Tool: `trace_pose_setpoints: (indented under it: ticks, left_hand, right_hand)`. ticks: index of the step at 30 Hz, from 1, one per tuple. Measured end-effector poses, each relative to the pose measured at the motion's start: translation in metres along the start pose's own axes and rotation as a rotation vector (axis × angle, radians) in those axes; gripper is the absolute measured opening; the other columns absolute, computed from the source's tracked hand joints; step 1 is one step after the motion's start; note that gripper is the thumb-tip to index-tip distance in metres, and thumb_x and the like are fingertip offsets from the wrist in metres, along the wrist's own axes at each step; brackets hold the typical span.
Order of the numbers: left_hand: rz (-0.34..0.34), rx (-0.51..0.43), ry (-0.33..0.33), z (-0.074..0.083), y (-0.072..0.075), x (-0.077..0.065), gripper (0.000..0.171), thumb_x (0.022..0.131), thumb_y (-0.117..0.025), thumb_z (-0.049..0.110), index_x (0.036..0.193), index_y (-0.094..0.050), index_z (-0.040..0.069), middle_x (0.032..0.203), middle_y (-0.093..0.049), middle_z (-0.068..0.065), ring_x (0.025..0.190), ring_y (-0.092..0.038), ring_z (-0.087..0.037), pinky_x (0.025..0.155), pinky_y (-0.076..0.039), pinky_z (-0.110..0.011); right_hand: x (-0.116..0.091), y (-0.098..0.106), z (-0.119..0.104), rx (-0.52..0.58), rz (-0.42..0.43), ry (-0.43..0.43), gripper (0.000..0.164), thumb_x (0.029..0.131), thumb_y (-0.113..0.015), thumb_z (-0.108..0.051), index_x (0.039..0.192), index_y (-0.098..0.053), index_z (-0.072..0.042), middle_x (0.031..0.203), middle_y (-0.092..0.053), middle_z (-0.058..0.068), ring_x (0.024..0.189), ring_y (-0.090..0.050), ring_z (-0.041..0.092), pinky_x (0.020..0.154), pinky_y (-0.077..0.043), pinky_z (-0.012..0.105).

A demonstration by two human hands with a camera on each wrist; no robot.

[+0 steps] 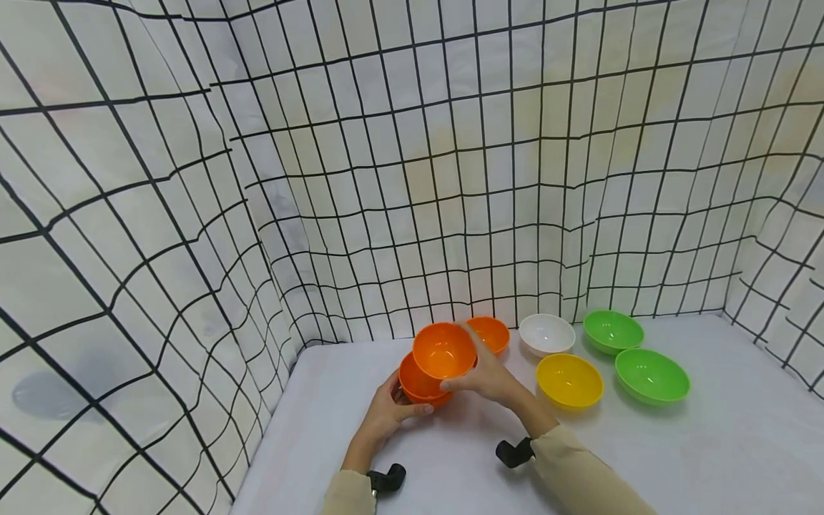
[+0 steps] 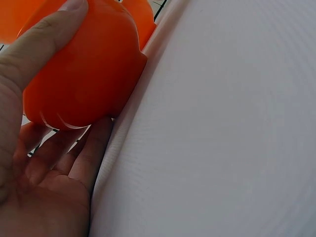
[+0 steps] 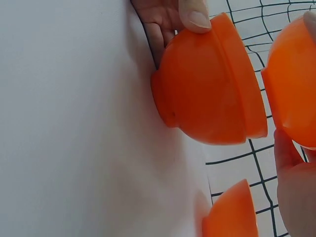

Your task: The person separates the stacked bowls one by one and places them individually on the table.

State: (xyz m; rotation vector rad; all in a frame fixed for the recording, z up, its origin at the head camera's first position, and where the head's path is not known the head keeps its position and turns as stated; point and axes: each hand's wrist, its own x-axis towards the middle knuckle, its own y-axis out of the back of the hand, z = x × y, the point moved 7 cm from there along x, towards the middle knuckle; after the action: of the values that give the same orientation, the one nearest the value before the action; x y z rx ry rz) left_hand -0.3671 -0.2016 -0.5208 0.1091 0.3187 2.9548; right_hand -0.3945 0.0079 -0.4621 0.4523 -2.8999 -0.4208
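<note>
My left hand [image 1: 386, 413] grips an orange bowl [image 1: 417, 380] standing on the white cloth, thumb on its near side and fingers around the left. In the right wrist view this bowl [image 3: 202, 89] has a stepped band below its rim, apparently a second orange bowl nested inside. My right hand [image 1: 492, 375] holds another orange bowl [image 1: 444, 350] by its right side, raised above and slightly right of the first. From the right wrist, the raised bowl [image 3: 294, 84] shows a small gap to the lower one. Behind my right hand sits a further orange bowl [image 1: 494, 336].
To the right stand a white bowl [image 1: 547, 335], a yellow bowl [image 1: 569, 380] and two green bowls, one farther back [image 1: 613, 331] and one nearer [image 1: 652, 376]. A white cloth [image 1: 463, 465] covers the table. Black-lined white sheeting [image 1: 412, 179] walls the back and sides.
</note>
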Motion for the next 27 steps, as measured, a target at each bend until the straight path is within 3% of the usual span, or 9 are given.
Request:
trace_pose_setpoints:
  ticks: [8, 19, 27]
  left_hand:
    - [0.016, 0.031, 0.006, 0.000, 0.001, -0.001, 0.095, 0.076, -0.092, 0.028, 0.156, -0.040, 0.022, 0.154, -0.053, -0.005, 0.142, -0.051, -0.029, 0.120, -0.042, -0.045]
    - [0.006, -0.012, 0.004, 0.001, -0.001, 0.000, 0.093, 0.076, -0.092, 0.021, 0.154, -0.042, 0.021, 0.153, -0.053, -0.004, 0.142, -0.051, -0.027, 0.121, -0.041, -0.045]
    - [0.016, 0.019, 0.003, 0.000, 0.000, 0.000, 0.095, 0.076, -0.092, 0.026, 0.156, -0.041, 0.021, 0.154, -0.053, -0.005, 0.141, -0.052, -0.029, 0.120, -0.042, -0.046]
  right_hand:
    - [-0.006, 0.013, 0.002, -0.004, 0.025, 0.015, 0.114, 0.071, -0.095, -0.031, 0.159, -0.024, -0.042, 0.163, -0.034, 0.007, 0.142, -0.042, 0.039, 0.114, -0.044, 0.063]
    - [-0.018, 0.028, 0.007, -0.013, 0.023, 0.059, 0.115, 0.071, -0.094, -0.030, 0.161, -0.023, -0.028, 0.156, -0.043, 0.001, 0.138, -0.047, 0.034, 0.109, -0.051, 0.056]
    - [-0.030, 0.036, 0.016, -0.041, 0.023, -0.008, 0.114, 0.073, -0.093, -0.031, 0.161, -0.022, -0.029, 0.158, -0.041, 0.004, 0.139, -0.046, 0.035, 0.108, -0.052, 0.056]
